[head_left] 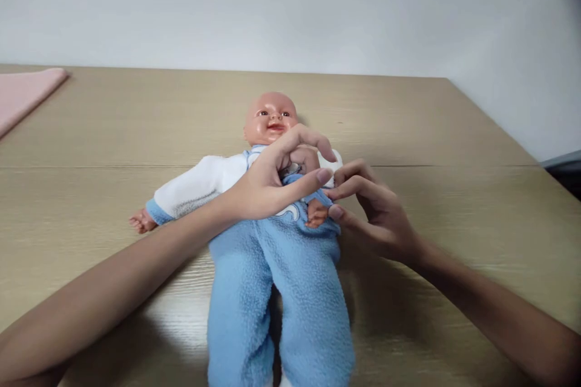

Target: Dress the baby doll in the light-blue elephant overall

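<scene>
A baby doll [270,116] lies on its back on the wooden table [454,205], head away from me, in a blue fleece romper [281,290] with white sleeves. My left hand [272,178] hovers over the doll's chest, fingers curled, thumb and forefinger apart, at the blue strap near the collar. My right hand [376,211] is at the doll's side, its fingertips pinching the sleeve cuff by the doll's small hand [315,214]. The doll's other arm stretches out to the left.
A folded pink cloth [22,94] lies at the table's far left corner. A plain white wall stands behind the table. The table's right edge runs diagonally past my right forearm.
</scene>
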Tool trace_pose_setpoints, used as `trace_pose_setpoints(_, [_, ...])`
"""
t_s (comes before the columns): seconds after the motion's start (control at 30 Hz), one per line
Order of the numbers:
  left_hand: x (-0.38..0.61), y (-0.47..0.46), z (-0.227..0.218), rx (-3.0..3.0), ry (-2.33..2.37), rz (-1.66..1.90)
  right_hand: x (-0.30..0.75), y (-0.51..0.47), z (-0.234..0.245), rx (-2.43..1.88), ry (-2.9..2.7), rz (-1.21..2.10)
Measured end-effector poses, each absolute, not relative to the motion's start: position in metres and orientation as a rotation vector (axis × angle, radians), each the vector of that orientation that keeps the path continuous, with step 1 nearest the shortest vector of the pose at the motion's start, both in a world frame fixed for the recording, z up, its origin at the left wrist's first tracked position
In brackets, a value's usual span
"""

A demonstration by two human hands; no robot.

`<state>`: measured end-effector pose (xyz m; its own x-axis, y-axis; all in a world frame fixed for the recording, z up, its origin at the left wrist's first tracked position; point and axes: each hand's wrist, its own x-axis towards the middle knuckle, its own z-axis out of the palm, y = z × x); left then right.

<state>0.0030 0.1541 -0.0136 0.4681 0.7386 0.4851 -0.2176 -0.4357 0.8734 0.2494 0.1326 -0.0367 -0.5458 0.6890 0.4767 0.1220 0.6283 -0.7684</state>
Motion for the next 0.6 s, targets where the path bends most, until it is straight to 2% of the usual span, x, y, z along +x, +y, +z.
trace_pose_setpoints(0.2, [0.000,0.157,-0.023,1.759,0.222,1.076,0.235,0.121,-0.029,-0.822,-1.891,0.893])
trace_pose_setpoints(0.4, [0.010,0.158,-0.032,1.888,0.348,1.339,0.226,0.115,-0.021,-0.815,-1.846,0.939])
trace_pose_setpoints(0.5, [0.012,0.156,-0.029,1.994,0.458,1.414,0.223,0.116,-0.022,-0.823,-1.605,1.143])
trace_pose_setpoints(0.6, [0.010,0.151,-0.022,2.183,0.617,1.303,0.223,0.121,-0.028,-0.860,-1.258,1.396])
